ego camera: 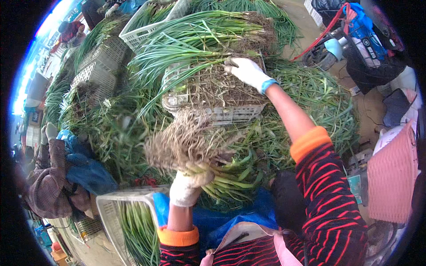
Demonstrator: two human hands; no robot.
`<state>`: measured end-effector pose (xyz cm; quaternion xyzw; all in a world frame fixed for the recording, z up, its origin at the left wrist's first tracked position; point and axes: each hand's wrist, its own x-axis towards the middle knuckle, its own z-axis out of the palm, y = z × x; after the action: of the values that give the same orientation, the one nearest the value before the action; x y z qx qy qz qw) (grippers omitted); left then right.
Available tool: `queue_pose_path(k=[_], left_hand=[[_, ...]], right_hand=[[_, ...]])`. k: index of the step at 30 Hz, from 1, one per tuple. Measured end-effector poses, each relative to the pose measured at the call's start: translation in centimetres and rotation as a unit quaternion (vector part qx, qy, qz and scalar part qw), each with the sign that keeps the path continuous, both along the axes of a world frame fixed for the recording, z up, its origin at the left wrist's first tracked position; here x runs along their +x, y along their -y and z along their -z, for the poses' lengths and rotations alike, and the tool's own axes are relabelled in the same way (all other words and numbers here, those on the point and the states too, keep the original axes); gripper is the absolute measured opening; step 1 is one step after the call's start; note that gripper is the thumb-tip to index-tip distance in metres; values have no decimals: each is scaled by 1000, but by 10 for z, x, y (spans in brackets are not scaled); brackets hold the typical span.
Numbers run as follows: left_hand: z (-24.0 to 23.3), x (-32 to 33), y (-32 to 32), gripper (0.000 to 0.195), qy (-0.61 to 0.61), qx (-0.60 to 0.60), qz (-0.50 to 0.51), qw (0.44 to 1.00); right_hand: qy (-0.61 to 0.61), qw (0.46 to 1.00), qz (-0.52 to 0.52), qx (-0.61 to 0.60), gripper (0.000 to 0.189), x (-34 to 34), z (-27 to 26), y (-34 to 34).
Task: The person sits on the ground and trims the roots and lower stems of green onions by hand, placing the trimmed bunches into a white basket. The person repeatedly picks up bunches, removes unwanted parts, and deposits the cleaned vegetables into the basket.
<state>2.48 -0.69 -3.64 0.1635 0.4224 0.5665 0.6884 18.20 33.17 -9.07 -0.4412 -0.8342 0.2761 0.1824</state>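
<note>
My left hand (186, 188), in a white knit glove, is closed around a bunch of green onions (226, 181). Its shaggy brown roots (186, 139) point away from me and the leaves lean to the right. Farther off, my right hand (246, 71), in a white glove with a blue cuff, pinches the root end of a green onion stalk (209, 65). Under that hand is a white plastic crate (229, 113) with loose soil and dry roots (219, 86) on top. Behind it lies a heap of green onions (199, 33), leaves left and roots right.
Leaf trimmings (313, 99) cover the ground around the crate. A white crate of green onions (109, 216) stands at my left. Two co-workers (50, 179) (71, 31) sit on the left side. A pink basket (392, 176) and a wheeled vehicle (362, 43) stand right.
</note>
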Motion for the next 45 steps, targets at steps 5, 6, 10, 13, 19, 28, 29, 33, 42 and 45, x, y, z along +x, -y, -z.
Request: queue_pose_path(k=[5,6,10,13,19,28,29,33,42,45], left_hand=[[-2,0,-5,51,9,6,-67,998],[-6,-1,-9,52,15,11,-70,997],[3,-6,-12,46,-1,87,-158,984],[-11,-12,-10,49,-48,79,-202,975],[-16,-11,-21,36,-78,36,-233,969],[-25,1,-15,37,-69,25,-261,963],[-24,0,-17,37,-79,38,-255,963],[-35,-2,-14,37,-73,29,-276,958],[-24,-6,-19,26,-65,46,-258,963],[-24,-5,-21,22,-82,65,-313,944]], right_hand=[[256,939,88,214,31,-65,27,-46],[311,916,97,234,23,-69,31,-47],[289,908,45,301,14,-70,33,-35],[119,978,34,168,23,-66,2,-9],[84,974,187,91,30,-19,-2,-17],[86,977,179,73,35,-69,34,-38],[42,978,201,35,39,-65,39,-44],[-270,949,160,-33,32,-58,14,-21],[-44,990,70,112,31,57,-34,-22],[-604,780,27,-160,19,56,-53,-1]])
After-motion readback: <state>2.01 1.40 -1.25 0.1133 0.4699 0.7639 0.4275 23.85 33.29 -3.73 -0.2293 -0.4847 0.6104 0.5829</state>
